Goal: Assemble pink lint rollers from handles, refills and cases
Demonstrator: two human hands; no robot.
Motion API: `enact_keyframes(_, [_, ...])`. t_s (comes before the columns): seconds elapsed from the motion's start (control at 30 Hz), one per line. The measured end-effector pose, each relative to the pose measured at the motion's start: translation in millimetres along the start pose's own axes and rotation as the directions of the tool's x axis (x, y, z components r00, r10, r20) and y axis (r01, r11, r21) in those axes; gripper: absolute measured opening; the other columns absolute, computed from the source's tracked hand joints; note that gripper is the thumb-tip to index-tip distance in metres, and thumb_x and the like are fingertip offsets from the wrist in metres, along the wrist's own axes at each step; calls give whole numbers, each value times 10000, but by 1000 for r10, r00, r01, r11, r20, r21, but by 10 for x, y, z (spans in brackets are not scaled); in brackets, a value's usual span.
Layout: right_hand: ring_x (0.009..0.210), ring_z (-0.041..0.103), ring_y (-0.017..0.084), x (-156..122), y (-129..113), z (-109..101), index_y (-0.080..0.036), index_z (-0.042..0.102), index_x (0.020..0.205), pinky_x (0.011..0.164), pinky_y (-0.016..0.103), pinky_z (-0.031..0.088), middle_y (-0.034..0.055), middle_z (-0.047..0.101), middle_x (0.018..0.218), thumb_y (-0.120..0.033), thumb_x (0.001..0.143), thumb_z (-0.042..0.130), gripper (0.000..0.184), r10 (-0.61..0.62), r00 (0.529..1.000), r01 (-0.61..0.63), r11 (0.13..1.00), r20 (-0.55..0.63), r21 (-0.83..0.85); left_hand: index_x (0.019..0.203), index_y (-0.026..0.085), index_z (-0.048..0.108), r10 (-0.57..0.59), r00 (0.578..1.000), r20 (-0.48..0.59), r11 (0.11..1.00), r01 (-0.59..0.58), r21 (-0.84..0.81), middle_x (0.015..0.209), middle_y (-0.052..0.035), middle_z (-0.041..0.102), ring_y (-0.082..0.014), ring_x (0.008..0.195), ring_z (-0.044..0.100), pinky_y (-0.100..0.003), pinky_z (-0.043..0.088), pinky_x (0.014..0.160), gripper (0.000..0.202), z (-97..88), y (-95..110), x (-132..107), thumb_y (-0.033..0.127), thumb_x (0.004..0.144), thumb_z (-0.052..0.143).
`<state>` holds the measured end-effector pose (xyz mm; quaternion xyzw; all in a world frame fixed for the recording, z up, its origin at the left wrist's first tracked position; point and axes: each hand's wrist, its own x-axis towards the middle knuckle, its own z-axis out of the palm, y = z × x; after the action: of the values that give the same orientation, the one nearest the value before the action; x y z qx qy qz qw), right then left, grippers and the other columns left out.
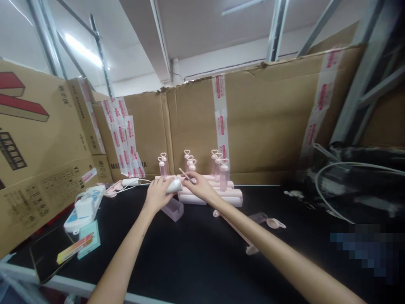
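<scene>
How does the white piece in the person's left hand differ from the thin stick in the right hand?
The white piece is thick and rounded; the thin stick is slim and straight. The white piece lies about level in the left hand; the thin stick slants in the right hand. Both are pale and held above the black table.

white cone-shaped piece, thin stick above it

A packing or assembly workshop is shown. The black bench is walled in by flattened cardboard patched with printed tape, and large shipping cartons are stacked at the left. Identical pink heart-capped bottles are lined up in rows, and what seems to be metal racking is seen at the right.
</scene>
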<state>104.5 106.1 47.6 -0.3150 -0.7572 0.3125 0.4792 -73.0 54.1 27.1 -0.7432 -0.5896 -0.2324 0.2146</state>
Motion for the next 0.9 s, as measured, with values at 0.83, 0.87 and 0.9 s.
enact_keyframes(0.83, [647,551,120,201,-18,362,-192,535,901,632,249,463,-5,550,733,-462,780,503,298,-6,998,33,902,-65,430,1137,227,530,-144,986,84,912,165,-374,1074,-43,603,-237,1001,563,-352,420,888,419,-362,-554,-100,376,759,629])
enact_keyframes(0.87, [743,571,131,216,-82,303,-211,511,953,720,262,467,0,563,797,-472,789,501,309,-44,993,87,890,-106,448,1131,222,527,-128,989,77,888,149,-436,1082,-36,604,-222,996,570,-331,427,885,416,-362,-486,-82,377,759,629])
enact_keyframes(0.9, [828,579,140,225,-146,252,-229,484,999,795,276,456,3,573,837,-479,804,492,317,-77,988,132,879,-137,459,1121,217,527,-109,991,73,859,131,-496,1088,-30,606,-208,997,574,-311,429,886,408,-360,-407,-64,373,759,630])
